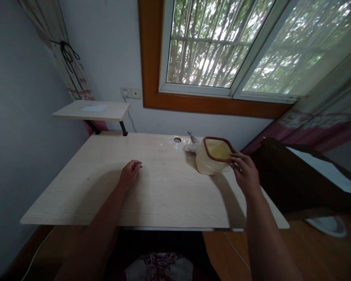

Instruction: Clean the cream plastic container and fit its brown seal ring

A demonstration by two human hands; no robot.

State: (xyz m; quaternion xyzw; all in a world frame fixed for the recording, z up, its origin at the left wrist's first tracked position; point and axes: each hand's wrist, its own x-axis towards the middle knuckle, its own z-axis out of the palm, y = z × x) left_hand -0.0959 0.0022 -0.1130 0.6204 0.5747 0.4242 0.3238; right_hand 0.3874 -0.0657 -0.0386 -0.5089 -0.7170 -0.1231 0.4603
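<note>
At the right of the desk (160,187), my right hand (245,171) grips the brown rim of a cream-coloured, squarish wastebasket (209,166). Its open top faces up and slightly toward me. Crumpled clear plastic, like a bag (191,147), lies against the basket's left side. My left hand (130,174) rests on the desk left of the middle, its fingers curled together. Something dark shows at those fingertips, too small to name. A wide gap of bare desk lies between the left hand and the basket.
A raised shelf (114,112) with a paper on it stands at the desk's back left. Near the back edge is a round cable hole (177,139). A dark piece of furniture (298,183) stands right of the desk, and a window (210,43) is behind.
</note>
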